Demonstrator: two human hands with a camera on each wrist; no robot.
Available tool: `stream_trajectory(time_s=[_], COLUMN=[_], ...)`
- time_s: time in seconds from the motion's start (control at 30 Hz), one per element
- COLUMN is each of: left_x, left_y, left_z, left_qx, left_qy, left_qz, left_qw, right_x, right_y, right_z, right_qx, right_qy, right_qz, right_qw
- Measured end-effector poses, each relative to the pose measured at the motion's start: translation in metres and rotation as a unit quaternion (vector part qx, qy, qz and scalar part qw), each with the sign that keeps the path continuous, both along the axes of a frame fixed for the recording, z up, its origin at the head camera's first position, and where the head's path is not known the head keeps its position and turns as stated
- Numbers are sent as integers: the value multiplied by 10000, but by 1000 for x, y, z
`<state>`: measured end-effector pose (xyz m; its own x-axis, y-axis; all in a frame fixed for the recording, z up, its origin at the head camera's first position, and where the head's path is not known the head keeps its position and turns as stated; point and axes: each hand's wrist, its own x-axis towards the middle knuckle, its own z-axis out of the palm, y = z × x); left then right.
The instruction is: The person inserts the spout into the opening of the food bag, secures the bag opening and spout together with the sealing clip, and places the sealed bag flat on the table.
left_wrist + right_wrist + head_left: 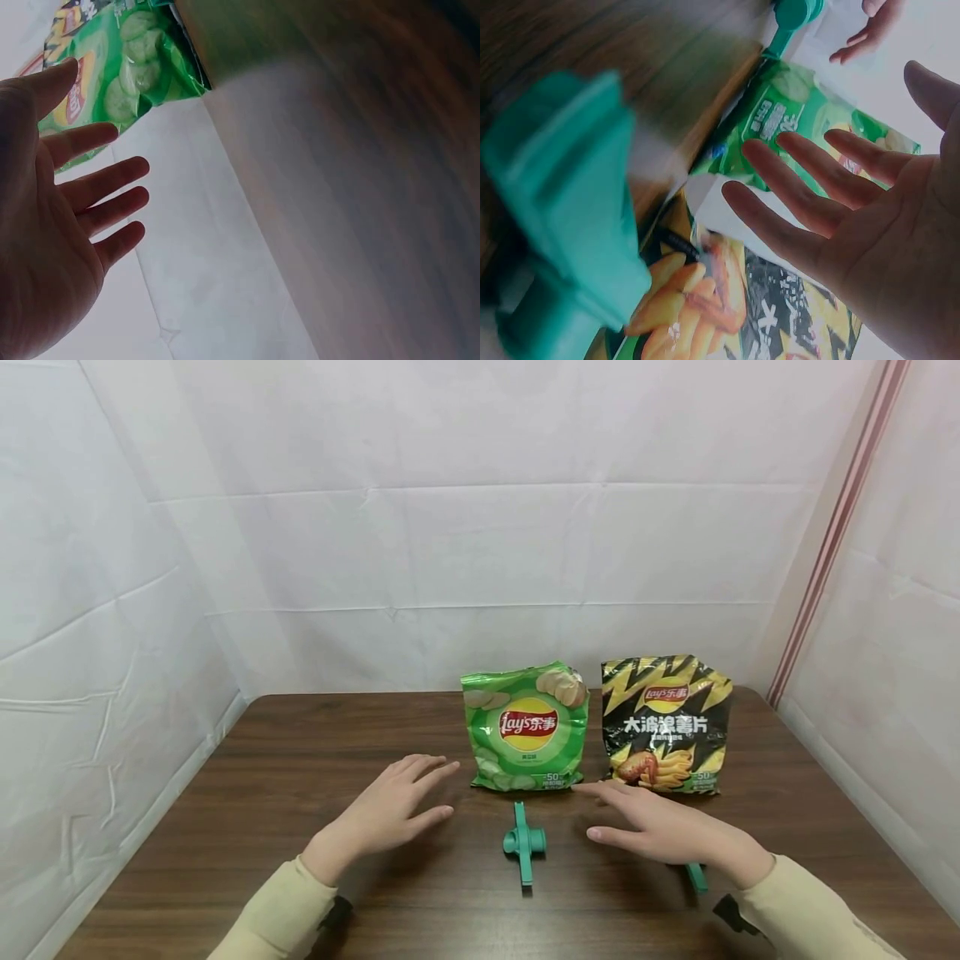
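Note:
My left hand [386,806] hovers over the table left of a green Lay's chip bag [528,727], fingers spread and holding nothing. On the other side my right hand [663,827] reaches in with fingers extended, also holding nothing; its fingertips overlap the space before a black and yellow Lay's chip bag [666,727]. Between the hands lies a teal bag clip [523,843] with a round spout in its middle. A second teal clip [697,878] is mostly hidden under my right hand in the head view, but its spout and bar [562,187] show large in the right wrist view.
Both bags stand upright towards the back of the dark wooden table [300,752]. White cloth walls [480,543] close off the back and both sides. A dark strap piece [735,914] hangs beneath the right sleeve.

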<state>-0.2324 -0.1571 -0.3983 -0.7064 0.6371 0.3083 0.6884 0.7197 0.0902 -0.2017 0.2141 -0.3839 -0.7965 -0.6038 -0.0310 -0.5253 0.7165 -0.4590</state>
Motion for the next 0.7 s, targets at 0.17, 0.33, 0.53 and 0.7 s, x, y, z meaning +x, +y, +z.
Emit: stream_trajectory(time_s=[0.17, 0.33, 0.53, 0.7], left_x=[0, 1, 4, 4], left_y=[3, 5, 7, 8], left_z=[-1, -2, 0, 0], left_qx=[-36, -101, -156, -195], left_qy=[-41, -86, -101, -155], left_qz=[-65, -86, -107, -61], left_qw=[10000, 9999, 9998, 9997], right_x=[-4, -7, -9, -14], right_y=[-8, -15, -24, -32], right_z=[-1, -3, -8, -12], right_qx=[11, -64, -63, -67], right_qy=[-30, -95, -248, -309], right_qz=[180, 332, 514, 676], right_qw=[9998, 9994, 9983, 9972])
